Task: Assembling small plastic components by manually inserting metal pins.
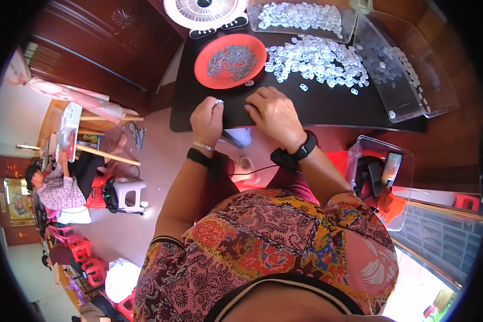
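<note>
- My patterned shirt (273, 252) fills the bottom of the view, and both my forearms reach up to the near edge of the black table (327, 110).
- My left hand (207, 119) is curled shut at that edge, pinching a small clear plastic piece (219, 101) between its fingertips.
- My right hand (275, 115) lies just beside it, palm down on the table, fingers bent; I cannot tell whether it holds anything.
- Beyond my hands sits a red plate (230, 60) with a heap of small grey metal parts (232, 58).
- Right of the plate, a loose pile of clear plastic pieces (317, 60) spreads over the table.
- Farthest off stand a clear tray (300, 17) of the same pieces and a white fan (205, 12).
</note>
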Available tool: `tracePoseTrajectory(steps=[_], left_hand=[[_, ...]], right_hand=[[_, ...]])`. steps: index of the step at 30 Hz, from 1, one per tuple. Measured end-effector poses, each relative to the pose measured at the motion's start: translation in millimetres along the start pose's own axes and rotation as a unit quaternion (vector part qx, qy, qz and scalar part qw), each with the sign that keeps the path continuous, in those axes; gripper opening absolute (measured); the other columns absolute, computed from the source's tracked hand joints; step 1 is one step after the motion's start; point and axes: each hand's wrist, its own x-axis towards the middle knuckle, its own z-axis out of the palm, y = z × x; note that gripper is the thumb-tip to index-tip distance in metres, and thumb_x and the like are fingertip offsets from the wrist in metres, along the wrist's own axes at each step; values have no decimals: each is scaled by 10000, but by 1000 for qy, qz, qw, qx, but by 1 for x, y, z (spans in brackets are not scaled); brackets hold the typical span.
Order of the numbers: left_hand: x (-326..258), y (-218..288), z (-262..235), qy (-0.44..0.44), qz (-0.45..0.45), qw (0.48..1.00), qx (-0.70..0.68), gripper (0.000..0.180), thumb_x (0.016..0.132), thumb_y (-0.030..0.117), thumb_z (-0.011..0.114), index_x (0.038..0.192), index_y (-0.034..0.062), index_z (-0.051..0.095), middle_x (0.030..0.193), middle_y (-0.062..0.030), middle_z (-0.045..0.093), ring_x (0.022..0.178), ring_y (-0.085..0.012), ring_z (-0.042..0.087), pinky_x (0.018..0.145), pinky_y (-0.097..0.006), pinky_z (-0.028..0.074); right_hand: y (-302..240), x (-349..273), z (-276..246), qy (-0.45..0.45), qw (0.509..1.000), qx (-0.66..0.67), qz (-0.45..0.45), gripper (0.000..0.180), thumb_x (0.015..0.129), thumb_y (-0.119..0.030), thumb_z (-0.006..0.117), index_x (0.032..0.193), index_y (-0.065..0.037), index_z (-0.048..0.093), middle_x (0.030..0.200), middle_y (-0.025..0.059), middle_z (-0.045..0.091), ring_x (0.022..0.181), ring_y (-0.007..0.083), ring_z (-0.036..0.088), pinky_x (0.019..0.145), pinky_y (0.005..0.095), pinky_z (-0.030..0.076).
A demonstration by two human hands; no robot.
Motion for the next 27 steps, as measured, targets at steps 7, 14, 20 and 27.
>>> tracePoseTrajectory(steps=[7, 14, 20, 27], left_hand=[[1, -14, 0, -19, -17, 997, -77, 172, 838, 191, 556, 793, 25, 557, 698, -196, 555, 675, -379, 571, 610, -430, 439], [-10, -9, -38, -122, -170, 884, -417, 185, 846, 129, 538, 691, 29, 546, 580, 1, 498, 514, -65, 447, 483, -217, 343], [-52, -28, -89, -86, -180, 867, -457, 192, 855, 123, 502, 675, 60, 525, 580, 16, 486, 520, -54, 424, 479, -204, 294], [-117, -71, -122, 24, -277, 833, -478, 191, 890, 141, 493, 716, 74, 537, 595, 13, 496, 514, -61, 440, 480, -198, 312]], right_hand=[[-16, 10, 2, 19, 997, -72, -10, 254, 741, -116, 677, 987, -74, 630, 954, 93, 610, 875, 281, 601, 748, 374, 511], [-17, 50, 31, -56, 971, -226, -54, 403, 728, -141, 690, 1121, -95, 611, 1071, 74, 601, 1002, 263, 572, 840, 341, 497], [-13, 54, 64, -79, 956, -270, -86, 178, 760, -115, 592, 926, -94, 652, 912, 59, 635, 908, 253, 588, 790, 356, 492], [-56, 34, 48, -107, 961, -211, -145, 143, 748, -86, 600, 883, -83, 646, 827, 58, 610, 816, 249, 589, 740, 363, 491]])
